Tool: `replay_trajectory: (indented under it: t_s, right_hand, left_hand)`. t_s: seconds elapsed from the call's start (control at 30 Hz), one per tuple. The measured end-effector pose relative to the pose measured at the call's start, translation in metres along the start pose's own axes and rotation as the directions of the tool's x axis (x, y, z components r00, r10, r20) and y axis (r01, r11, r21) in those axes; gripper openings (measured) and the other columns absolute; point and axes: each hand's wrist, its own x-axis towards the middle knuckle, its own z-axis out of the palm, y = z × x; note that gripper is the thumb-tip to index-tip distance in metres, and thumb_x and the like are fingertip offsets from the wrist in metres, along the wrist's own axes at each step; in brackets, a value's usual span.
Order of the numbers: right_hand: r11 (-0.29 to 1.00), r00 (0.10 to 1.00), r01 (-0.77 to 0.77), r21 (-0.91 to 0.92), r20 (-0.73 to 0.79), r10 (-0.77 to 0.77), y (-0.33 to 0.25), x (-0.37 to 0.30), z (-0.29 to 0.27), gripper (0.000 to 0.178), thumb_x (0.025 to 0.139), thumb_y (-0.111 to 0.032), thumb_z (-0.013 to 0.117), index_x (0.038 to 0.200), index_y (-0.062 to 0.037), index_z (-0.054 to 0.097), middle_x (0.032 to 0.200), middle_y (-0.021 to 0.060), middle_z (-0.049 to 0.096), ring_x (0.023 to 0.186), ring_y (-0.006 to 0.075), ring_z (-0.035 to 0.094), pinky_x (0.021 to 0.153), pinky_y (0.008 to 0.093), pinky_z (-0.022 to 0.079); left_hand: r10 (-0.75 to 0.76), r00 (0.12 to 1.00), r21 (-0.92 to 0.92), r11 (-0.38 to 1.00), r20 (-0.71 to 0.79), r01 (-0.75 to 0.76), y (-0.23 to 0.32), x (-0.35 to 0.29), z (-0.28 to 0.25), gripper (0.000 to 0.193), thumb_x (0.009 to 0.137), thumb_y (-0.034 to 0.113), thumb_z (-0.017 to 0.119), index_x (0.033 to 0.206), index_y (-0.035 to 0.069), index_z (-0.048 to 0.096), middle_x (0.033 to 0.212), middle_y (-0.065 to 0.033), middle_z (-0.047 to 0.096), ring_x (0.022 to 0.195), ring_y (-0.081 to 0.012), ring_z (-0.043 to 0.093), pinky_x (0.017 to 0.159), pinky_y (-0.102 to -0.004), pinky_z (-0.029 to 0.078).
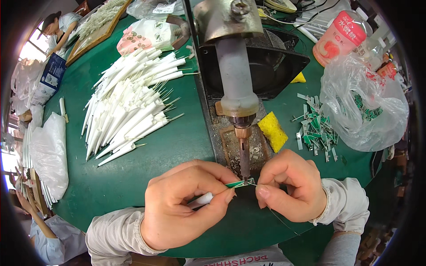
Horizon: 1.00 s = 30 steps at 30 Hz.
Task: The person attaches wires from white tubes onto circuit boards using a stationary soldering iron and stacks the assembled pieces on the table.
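My left hand (179, 206) is closed around a white tapered tube (202, 201). Its thumb and forefinger also pinch a small green circuit board (234, 184) at the tube's thin wires. Pointing straight down, a mounted soldering iron (243, 146) has its tip at the board's right end. To the right of the tip, my right hand (293, 188) is closed in a pinch on a thin solder wire (280, 220), whose tail hangs below the fingers. Whether the solder touches the tip is too small to tell.
Many white tubes with wire ends (126, 111) lie heaped at left. Green circuit boards (317, 126) are piled at right, beside a clear plastic bag (355, 119) and a pink-labelled bottle (339, 37). A yellow sponge (272, 131) sits by the iron's stand. Other people work at far left.
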Motion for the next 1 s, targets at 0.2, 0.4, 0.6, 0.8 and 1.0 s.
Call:
replay_trajectory:
  t_s: [0.2,0.4,0.6,0.8,1.0]
  right_hand:
    - [1.0,1.0,-0.018,0.005,0.011,0.018,0.004,-0.002,0.001,0.013,0.086,-0.001,0.063,0.093,-0.0011,0.052,0.061,-0.0003,0.058,0.048,0.0043,0.052,0.044,0.0202,0.037]
    - [0.999,1.0,-0.01,0.031,0.006,0.009,0.004,0.0,0.002,0.013,0.086,0.0,0.063,0.094,-0.0004,0.052,0.063,0.0007,0.059,0.051,0.004,0.053,0.045,0.0198,0.038]
    - [0.998,1.0,-0.015,0.067,0.007,0.014,0.007,0.002,0.004,0.011,0.089,-0.001,0.062,0.093,0.0004,0.051,0.063,0.0018,0.059,0.052,0.0047,0.055,0.046,0.0196,0.038]
    - [0.989,0.987,-0.142,0.031,0.084,0.139,-0.002,-0.003,-0.002,0.011,0.09,-0.004,0.061,0.09,-0.0036,0.051,0.061,0.0048,0.058,0.05,0.0124,0.059,0.044,0.0248,0.041]
    - [0.782,0.94,0.177,-0.597,0.337,0.045,-0.015,-0.017,-0.014,0.02,0.082,-0.017,0.066,0.079,-0.0053,0.05,0.061,0.0078,0.055,0.053,0.0263,0.06,0.047,0.0375,0.048]
  left_hand:
    - [-0.111,0.992,-0.159,0.982,-0.061,0.1,0.002,0.0,0.004,0.01,0.081,-0.013,0.063,0.084,-0.005,0.057,0.1,-0.019,0.062,0.079,-0.0174,0.066,0.073,-0.0276,0.055]
    - [-0.167,0.984,-0.318,0.938,-0.069,0.137,0.002,0.003,0.005,0.011,0.082,-0.013,0.062,0.085,-0.004,0.056,0.099,-0.0189,0.062,0.078,-0.0178,0.067,0.072,-0.0285,0.056]
    - [-0.209,0.976,-0.345,0.922,-0.061,0.176,0.004,0.004,0.004,0.01,0.083,-0.012,0.062,0.084,-0.004,0.056,0.099,-0.0186,0.062,0.078,-0.0184,0.067,0.072,-0.029,0.056]
    - [-0.29,0.956,-0.341,0.904,-0.05,0.257,0.0,0.002,0.001,0.01,0.083,-0.012,0.062,0.085,-0.004,0.057,0.099,-0.0185,0.062,0.079,-0.0181,0.067,0.073,-0.0285,0.056]
    - [-0.272,0.961,-0.275,0.921,0.049,0.275,-0.013,-0.006,0.002,0.008,0.082,-0.013,0.061,0.084,-0.006,0.059,0.1,-0.0178,0.062,0.081,-0.0171,0.067,0.073,-0.0254,0.055]
